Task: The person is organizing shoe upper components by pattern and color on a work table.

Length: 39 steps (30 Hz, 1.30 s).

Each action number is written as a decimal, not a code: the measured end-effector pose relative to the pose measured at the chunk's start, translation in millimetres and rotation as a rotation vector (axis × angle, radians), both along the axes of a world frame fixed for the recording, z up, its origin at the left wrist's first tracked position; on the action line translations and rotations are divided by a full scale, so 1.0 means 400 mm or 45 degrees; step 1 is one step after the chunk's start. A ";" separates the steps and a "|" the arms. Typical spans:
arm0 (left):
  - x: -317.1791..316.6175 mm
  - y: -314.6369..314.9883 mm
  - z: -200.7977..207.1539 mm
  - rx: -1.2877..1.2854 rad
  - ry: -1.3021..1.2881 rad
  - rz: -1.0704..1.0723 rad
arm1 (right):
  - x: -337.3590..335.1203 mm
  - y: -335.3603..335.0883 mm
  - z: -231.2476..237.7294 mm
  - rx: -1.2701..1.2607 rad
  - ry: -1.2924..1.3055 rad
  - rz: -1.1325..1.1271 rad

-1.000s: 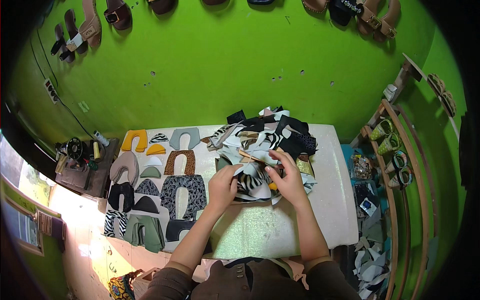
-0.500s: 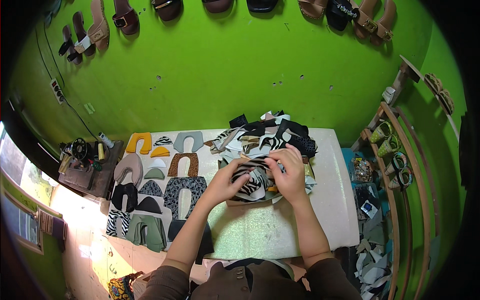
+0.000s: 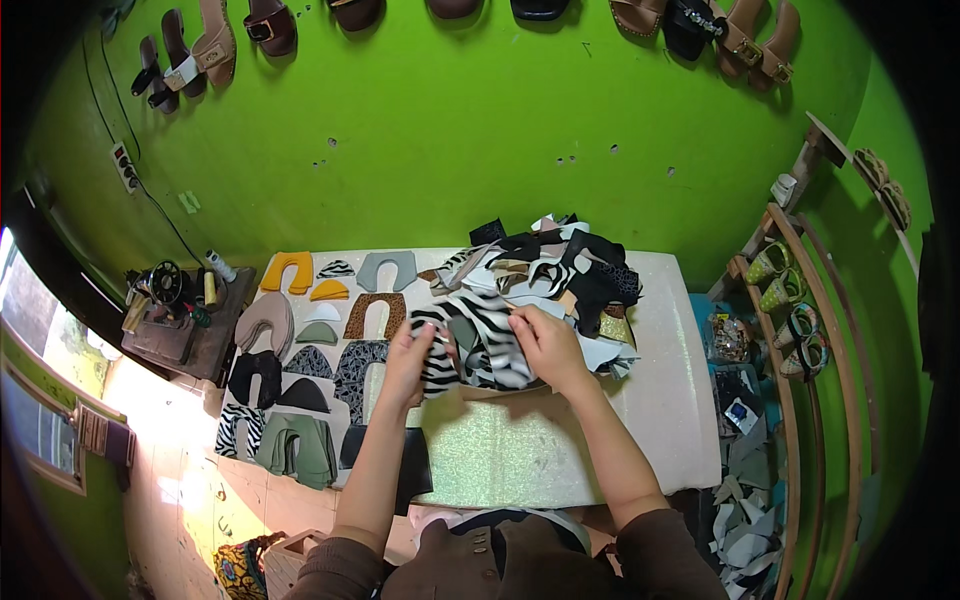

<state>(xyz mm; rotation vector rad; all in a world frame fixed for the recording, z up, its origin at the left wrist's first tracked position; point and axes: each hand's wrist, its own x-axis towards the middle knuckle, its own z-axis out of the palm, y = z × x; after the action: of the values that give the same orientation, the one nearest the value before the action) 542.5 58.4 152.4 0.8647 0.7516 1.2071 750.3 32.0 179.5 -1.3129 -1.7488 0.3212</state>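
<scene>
Black-and-white zebra-print sheet material (image 3: 490, 325) is stretched between my two hands above the table. My left hand (image 3: 408, 362) pinches its left edge, thumb on top. On the other side my right hand (image 3: 548, 345) grips the right edge, fingers partly hidden. A green scrap shows through a gap in the zebra print. Just beyond lies a heaped pile of offcuts (image 3: 590, 270) in black, white, beige and patterned pieces. To the left, sorted U-shaped and half-round cut pieces lie in rows, including yellow ones (image 3: 290, 271), leopard-print ones (image 3: 374, 316) and green ones (image 3: 298, 450).
The white table (image 3: 670, 400) stands against a green wall hung with sandals. A sewing machine (image 3: 165, 300) is at the left. On the right are a wooden rack (image 3: 790, 420) with sandals and scraps (image 3: 750, 530) heaped below it.
The zebra-print material has been opened out and spread wider. My left hand has moved left and my right hand slightly down and left. The view has shifted slightly.
</scene>
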 end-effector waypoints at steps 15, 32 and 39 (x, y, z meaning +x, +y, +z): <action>-0.034 0.012 -0.047 0.218 0.229 0.490 | -0.065 0.009 -0.169 -0.342 -1.285 0.170; 0.008 -0.012 -0.031 0.162 0.278 0.289 | 0.138 0.018 0.025 -0.026 0.359 -0.093; 0.020 -0.014 -0.024 0.168 0.223 0.222 | 0.153 0.025 0.097 0.073 0.403 -0.173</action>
<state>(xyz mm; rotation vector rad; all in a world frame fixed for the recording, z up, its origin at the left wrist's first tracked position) 550.4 52.6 142.8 1.0403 0.9115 1.3589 811.5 41.8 218.2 -1.2565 -1.3883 0.3766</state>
